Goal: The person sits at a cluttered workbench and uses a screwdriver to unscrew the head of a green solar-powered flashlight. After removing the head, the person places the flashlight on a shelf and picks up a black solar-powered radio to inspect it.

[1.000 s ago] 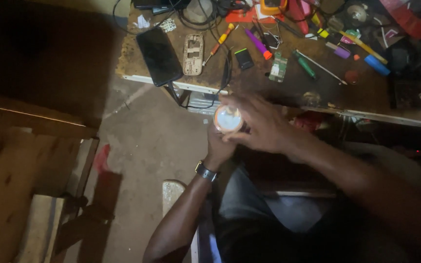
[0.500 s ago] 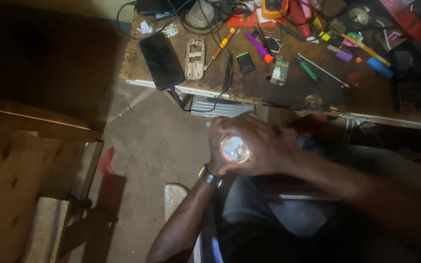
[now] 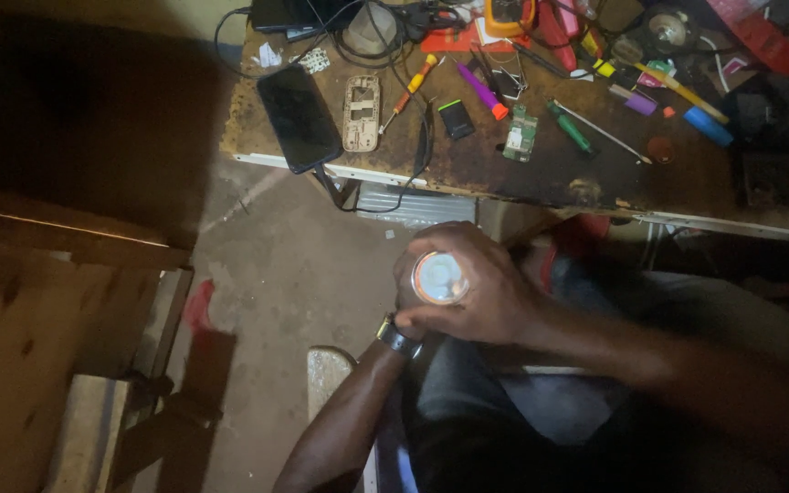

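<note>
A small round container [image 3: 439, 277] with a pale shiny top and an orange rim is held over my lap, below the workbench edge. My right hand [image 3: 490, 294] wraps around it from the right, fingers curled over its far side and thumb below it. My left hand [image 3: 404, 290], with a dark wristwatch [image 3: 397, 336] on the wrist, grips it from the left and underneath and is mostly hidden behind the container and my right hand.
A worn wooden workbench [image 3: 468, 169] carries a black phone [image 3: 299, 117], a bare phone frame [image 3: 361, 111], screwdrivers, a small circuit board [image 3: 520, 133], cables and other tools. A wooden bench [image 3: 38, 365] stands at the left on the concrete floor.
Both hands have come down from the bench edge toward my lap with the round container. My right hand now closes more tightly around it.
</note>
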